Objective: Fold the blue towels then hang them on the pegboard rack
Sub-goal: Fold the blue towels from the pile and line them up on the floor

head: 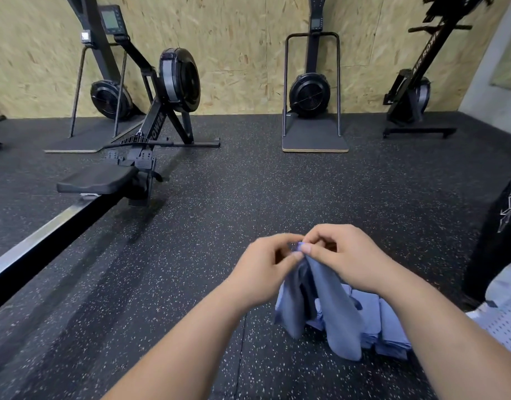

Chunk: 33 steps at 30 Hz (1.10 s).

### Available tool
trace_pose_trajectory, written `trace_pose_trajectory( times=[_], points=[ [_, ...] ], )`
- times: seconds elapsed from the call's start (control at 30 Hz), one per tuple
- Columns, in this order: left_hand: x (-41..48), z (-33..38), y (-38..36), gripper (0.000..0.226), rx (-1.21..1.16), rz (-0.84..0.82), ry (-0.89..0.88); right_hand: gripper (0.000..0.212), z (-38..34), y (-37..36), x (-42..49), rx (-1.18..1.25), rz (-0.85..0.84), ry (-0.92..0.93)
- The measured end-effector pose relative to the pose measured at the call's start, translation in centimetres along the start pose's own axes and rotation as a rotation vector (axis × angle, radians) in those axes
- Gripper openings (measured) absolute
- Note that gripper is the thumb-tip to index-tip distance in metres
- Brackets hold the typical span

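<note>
We are seeing the blue towel (335, 298) as soft, matt cloth. We are looking at a floor (219, 212) of matt black rubber flecked with white and a wall (234, 53) of rough wood-chip board. We are also noticing a rowing machine rail (46, 230) of shiny bare metal and its flywheel housing (180, 79) in glossy black plastic.

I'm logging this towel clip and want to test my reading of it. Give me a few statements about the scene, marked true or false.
1. The left hand and right hand both pinch one blue towel at its top. True.
2. That towel is spread flat. False: it hangs bunched from the fingers.
3. A pile of blue towels lies on the floor below the right forearm. True.
4. A rowing machine seat is on the person's right. False: the rowing machine seat is on the left.
</note>
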<state>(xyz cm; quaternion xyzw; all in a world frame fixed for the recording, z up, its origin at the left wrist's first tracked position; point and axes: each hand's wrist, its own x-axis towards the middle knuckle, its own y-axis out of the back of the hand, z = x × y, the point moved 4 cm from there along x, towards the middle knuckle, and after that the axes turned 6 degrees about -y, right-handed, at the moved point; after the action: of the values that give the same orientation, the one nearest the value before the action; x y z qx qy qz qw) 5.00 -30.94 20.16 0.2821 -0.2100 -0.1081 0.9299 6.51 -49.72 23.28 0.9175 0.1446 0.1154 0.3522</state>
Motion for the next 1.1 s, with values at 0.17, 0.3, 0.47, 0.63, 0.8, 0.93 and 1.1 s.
trace_pose_trajectory(
  times=[0.17,0.3,0.47,0.63,0.8,0.93,1.1],
  points=[
    [0.2,0.0,0.5,0.005,-0.037,0.102,0.071,0.006,0.2,-0.2,0.1,0.107,-0.053,-0.045],
    [0.4,-1.2,2.7,0.007,-0.095,0.282,0.187,0.005,2.4,0.2,0.4,0.187,-0.136,-0.14],
    [-0.5,-3.5,6.9,0.01,0.055,0.602,0.369,0.007,4.5,2.8,0.6,0.118,0.057,-0.153],
    [-0.5,-2.5,5.7,0.02,0.147,0.329,0.279,0.008,3.0,2.2,0.6,0.014,0.116,-0.083],
    [-0.3,-0.3,1.7,0.025,-0.012,0.076,0.111,0.006,0.4,-0.4,0.4,-0.023,0.039,-0.003],
    [-0.2,-0.4,0.8,0.006,-0.022,0.031,0.114,0.007,0.0,-0.8,0.5,-0.02,0.017,-0.008],
    [0.2,-1.4,2.4,0.013,0.055,0.227,0.226,0.006,1.3,-0.1,0.6,0.015,-0.026,-0.079]
  ],
)
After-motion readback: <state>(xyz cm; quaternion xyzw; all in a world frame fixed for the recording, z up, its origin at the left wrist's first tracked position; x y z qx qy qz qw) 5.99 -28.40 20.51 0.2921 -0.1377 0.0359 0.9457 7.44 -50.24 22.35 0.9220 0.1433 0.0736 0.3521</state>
